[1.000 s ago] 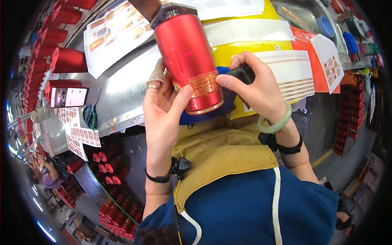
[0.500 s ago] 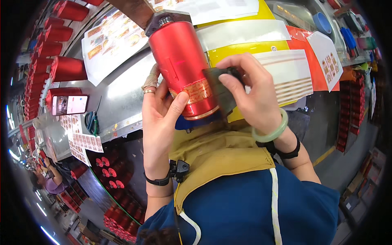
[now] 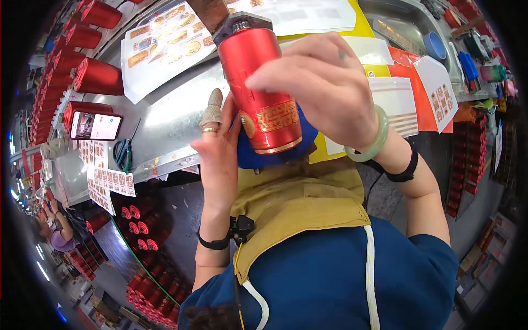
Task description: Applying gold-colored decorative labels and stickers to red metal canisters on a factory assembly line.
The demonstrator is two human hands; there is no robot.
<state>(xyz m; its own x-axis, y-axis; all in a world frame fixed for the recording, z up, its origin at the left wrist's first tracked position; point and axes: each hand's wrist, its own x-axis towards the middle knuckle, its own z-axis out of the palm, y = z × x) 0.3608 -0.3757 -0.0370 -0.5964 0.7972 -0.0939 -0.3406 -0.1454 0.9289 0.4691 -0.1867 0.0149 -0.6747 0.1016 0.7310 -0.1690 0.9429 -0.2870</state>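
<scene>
A shiny red metal canister [image 3: 250,60] hangs tilted from a dark metal holder [image 3: 242,24], its lower end toward me. Gold patterned stickers [image 3: 275,118] sit around its lower part. My left hand [image 3: 217,154] is beside the canister's left side, fingers stretched up and thumb apart; one finger wears a pale wrap, and some fingertips are hidden behind the canister. Over the canister's right side, my right hand [image 3: 330,88] has one digit reaching left across the red surface. Its other fingers are partly hidden and blurred. No dark pad shows.
Sticker sheets [image 3: 168,47] lie on the metal table [image 3: 159,118], with white strips and yellow sheets to the right. A phone [image 3: 96,125] and scissors [image 3: 125,151] are at left, near more red canisters [image 3: 96,77]. A blue bowl [image 3: 434,45] stands far right.
My right hand has moved up and left across the canister, and the dark pad it held is out of sight. My left hand has loosened from the canister, its thumb off the sticker.
</scene>
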